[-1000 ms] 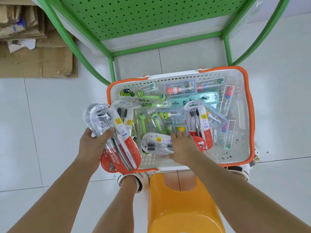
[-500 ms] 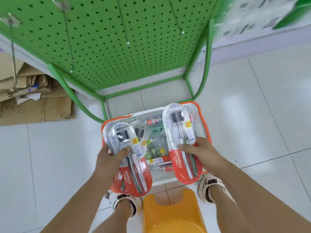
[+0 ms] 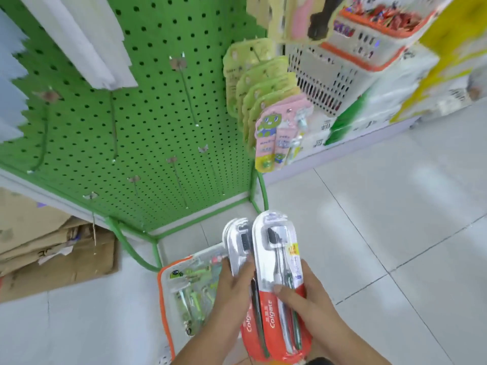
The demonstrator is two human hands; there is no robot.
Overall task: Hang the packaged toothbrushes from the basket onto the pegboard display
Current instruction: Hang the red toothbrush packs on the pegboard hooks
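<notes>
White tiled floor (image 3: pixel 382 206), green pegboard (image 3: pixel 147 133) far left with bare hooks; kids' toothbrush cards (image 3: pixel 274 133) hang at its right edge. Both hands near centre: left hand (image 3: pixel 234 288) fingers grasp a stack of toothbrush packs (image 3: pixel 241 243), right hand (image 3: pixel 303 293) fingers grasp front Colgate pack (image 3: pixel 276 259). Basket (image 3: pixel 164 293) on floor, near left, under hands.

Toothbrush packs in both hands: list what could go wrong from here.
1. The left hand grips a stack of packs by its lower part; one could slide out, maybe into the basket below.
2. The right hand holds its pack against that stack, so the blisters may snag when separated.
3. The bare hooks on the pegboard are thin; the hang hole may miss.
</notes>
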